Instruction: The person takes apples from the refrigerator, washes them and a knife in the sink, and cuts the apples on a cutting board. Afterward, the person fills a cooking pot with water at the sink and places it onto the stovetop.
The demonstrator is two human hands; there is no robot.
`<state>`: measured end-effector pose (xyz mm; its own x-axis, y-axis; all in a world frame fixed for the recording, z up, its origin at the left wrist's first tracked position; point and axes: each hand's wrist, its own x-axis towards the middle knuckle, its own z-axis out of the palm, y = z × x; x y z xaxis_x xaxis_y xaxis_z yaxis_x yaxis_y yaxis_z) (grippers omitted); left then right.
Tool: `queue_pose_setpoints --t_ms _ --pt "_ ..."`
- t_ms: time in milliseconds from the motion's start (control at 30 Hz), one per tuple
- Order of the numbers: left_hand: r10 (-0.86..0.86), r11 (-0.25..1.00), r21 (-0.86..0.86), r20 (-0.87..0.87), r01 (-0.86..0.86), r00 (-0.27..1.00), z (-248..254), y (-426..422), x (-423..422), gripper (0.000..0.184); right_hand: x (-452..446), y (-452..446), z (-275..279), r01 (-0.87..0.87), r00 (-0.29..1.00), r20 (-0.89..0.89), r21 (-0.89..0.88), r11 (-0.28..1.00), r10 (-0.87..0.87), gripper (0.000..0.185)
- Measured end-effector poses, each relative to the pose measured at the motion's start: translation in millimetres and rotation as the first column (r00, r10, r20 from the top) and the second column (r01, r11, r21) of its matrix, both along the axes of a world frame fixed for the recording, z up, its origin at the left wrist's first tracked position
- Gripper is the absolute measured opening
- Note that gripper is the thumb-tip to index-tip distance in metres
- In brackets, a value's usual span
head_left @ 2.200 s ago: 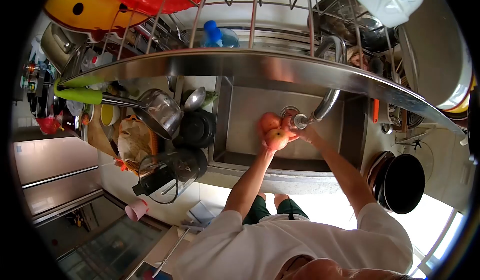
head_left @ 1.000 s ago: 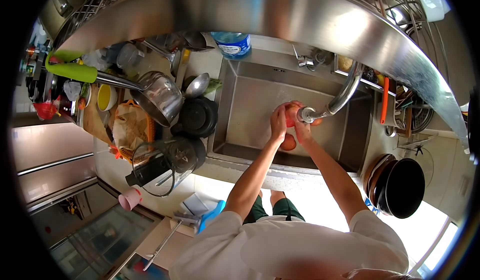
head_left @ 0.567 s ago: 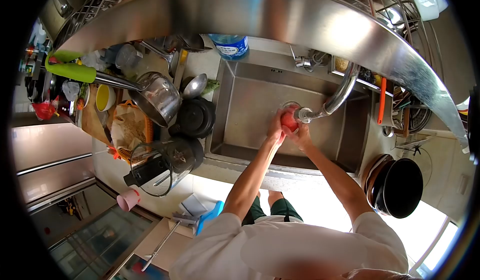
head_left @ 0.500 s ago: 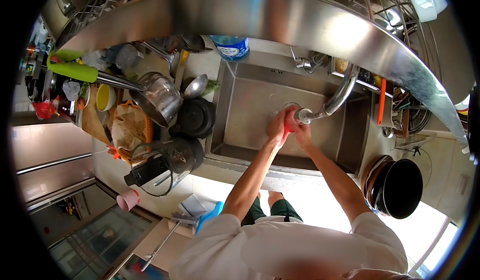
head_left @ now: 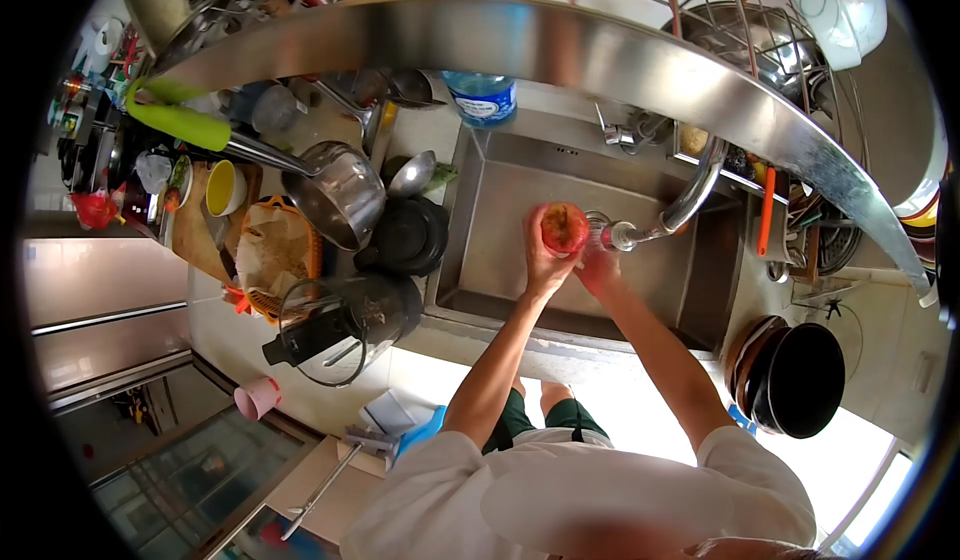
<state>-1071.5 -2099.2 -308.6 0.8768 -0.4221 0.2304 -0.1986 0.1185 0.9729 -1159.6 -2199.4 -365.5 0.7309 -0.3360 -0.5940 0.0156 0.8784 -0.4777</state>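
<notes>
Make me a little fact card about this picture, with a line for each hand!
Place: kitchen sink
Left hand: holding a red apple
Right hand: near the apple and the faucet; its grip is unclear
Left of sink: saucepan with a green handle
Right of sink: black pan
Back left corner: bottle with a blue label

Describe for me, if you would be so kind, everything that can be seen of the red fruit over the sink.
The red fruit looks like an apple: round, smooth-looking, with a yellowish-brown patch on the side turned up toward the camera. That side shows no cut. The left grip holds it above the metal sink, left of the faucet head in the picture. Its underside is hidden, and whether the right grip touches it cannot be told.
</notes>
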Motion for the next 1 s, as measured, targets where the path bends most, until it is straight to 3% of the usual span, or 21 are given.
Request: queue_pose_setpoints --t_ms 67,100,200,267,333,367,467,567,600,700,1000 --pt "0.059 0.990 0.113 0.180 -0.080 0.982 35 12 22 0.091 4 27 62 -0.173 0.926 -0.362 -0.153 0.973 0.108 0.058" --pt "0.085 0.987 0.113 0.201 -0.110 0.976 47 16 29 0.090 5 36 66 -0.259 0.882 -0.452 -0.228 0.939 0.133 0.050" --pt "0.161 0.974 0.111 0.270 -0.197 0.949 79 24 54 0.089 25 48 99 -0.362 0.899 -0.396 -0.436 0.824 0.185 0.048" --pt "0.184 0.973 0.084 0.273 -0.214 0.944 86 23 70 0.086 52 46 143 -0.279 0.958 -0.266 -0.783 0.556 0.106 0.048" --pt "0.196 0.977 0.036 0.237 -0.210 0.951 87 20 88 0.085 90 30 185 -0.137 0.989 -0.129 -0.983 0.126 0.067 0.050" --pt "0.235 0.968 0.028 0.257 -0.251 0.937 92 16 97 0.085 114 18 203 -0.060 0.996 -0.068 -0.989 -0.133 0.058 0.052" --pt "0.329 0.936 0.022 0.307 -0.352 0.893 113 -1 122 0.086 187 -7 251 -0.081 0.988 -0.124 -0.922 -0.379 0.090 0.049" --pt "0.381 0.908 0.037 0.335 -0.416 0.861 140 -17 155 0.086 251 -41 276 0.127 0.954 -0.076 -0.771 -0.625 0.289 0.043" --pt "0.406 0.897 0.028 0.342 -0.441 0.847 144 -22 164 0.086 257 -48 278 0.165 0.936 -0.093 -0.735 -0.657 0.338 0.043" --pt "0.436 0.879 0.041 0.336 -0.475 0.835 160 -30 182 0.085 260 -61 277 0.049 0.890 -0.252 -0.775 -0.630 0.379 0.043" --pt "0.425 0.854 0.115 0.411 -0.508 0.807 158 -39 190 0.083 265 -61 276 -0.061 0.858 -0.330 -0.826 -0.561 0.393 0.043"
